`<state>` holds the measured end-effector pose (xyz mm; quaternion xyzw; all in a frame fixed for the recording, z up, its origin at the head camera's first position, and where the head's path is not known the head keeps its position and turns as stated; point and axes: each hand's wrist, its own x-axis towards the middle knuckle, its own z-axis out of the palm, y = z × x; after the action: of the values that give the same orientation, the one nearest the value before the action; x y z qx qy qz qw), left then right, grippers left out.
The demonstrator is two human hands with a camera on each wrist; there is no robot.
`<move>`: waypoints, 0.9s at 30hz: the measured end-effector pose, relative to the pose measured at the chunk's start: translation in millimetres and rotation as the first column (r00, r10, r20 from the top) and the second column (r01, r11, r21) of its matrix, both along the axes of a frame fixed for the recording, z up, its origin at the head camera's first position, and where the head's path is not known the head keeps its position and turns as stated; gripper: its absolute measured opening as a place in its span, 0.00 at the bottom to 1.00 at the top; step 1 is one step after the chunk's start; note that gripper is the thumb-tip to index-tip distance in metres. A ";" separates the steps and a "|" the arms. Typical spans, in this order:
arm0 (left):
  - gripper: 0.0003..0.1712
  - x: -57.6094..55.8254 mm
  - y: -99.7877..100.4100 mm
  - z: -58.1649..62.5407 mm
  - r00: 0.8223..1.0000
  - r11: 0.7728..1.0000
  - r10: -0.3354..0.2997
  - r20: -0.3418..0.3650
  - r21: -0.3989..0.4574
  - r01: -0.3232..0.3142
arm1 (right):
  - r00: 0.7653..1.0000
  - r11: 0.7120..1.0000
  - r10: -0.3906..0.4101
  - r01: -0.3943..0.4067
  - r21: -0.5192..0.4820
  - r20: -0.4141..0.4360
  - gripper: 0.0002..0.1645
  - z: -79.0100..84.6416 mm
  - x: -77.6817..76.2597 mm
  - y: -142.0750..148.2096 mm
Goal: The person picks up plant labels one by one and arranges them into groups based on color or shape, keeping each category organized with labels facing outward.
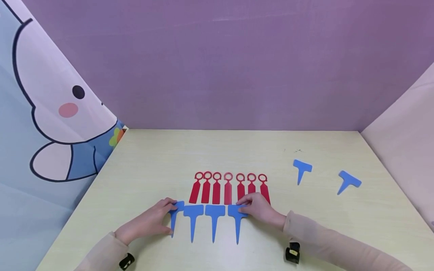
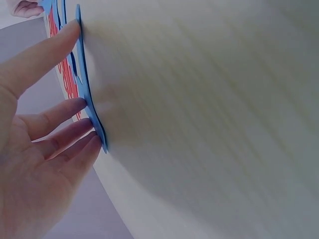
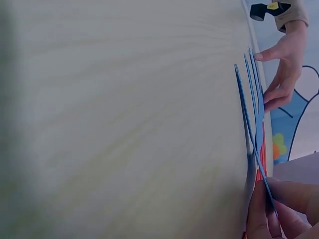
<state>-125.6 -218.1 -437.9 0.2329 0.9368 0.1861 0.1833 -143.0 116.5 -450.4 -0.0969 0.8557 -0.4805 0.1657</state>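
Note:
My left hand (image 1: 152, 220) touches the leftmost blue T-shaped plant label (image 1: 178, 206), fingertips on its wide head and thumb near its pointed tip. The left wrist view shows those fingers nearly straight against the blue label (image 2: 84, 84). My right hand (image 1: 261, 207) pinches the head of the rightmost blue label in the row (image 1: 237, 222). In the right wrist view this label (image 3: 244, 104) tilts a little off the table, its head between thumb and fingers. Between them lie two more blue labels, one left (image 1: 193, 212) and one right (image 1: 214, 211).
Behind the blue row lie several red ring-topped tags (image 1: 216, 192) side by side; my right hand partly covers those at the right. Two loose blue labels, one nearer (image 1: 301, 169) and one farther right (image 1: 348, 181), lie on the table (image 1: 162, 158). A purple wall (image 1: 237, 75) stands behind.

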 end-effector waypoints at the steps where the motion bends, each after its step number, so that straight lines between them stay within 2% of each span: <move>1: 0.37 0.0 0.2 0.2 1.000 1.000 0.001 0.000 0.000 -0.001 | 1.000 1.000 -0.002 0.002 0.006 -0.001 0.11 0.2 0.0 -0.3; 6: 0.37 0.3 1.0 1.4 1.000 1.000 0.008 0.006 -0.003 -0.008 | 1.000 1.000 0.002 -0.002 0.019 -0.011 0.12 0.6 0.3 -1.0; 18: 0.37 0.5 1.1 0.1 1.000 1.000 0.005 0.003 -0.007 -0.005 | 0.993 0.996 0.064 -0.058 0.061 -0.096 0.12 0.5 3.5 -4.3; 27: 0.37 1.6 0.4 1.8 1.000 1.000 -0.009 -0.012 0.001 0.009 | 0.986 0.988 0.075 -0.054 0.142 -0.151 0.12 2.7 8.9 -8.2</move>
<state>-124.0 -217.8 -436.1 0.2384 0.9366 0.1844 0.1786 -134.1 108.3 -447.7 -0.1502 0.8934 -0.4060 0.1201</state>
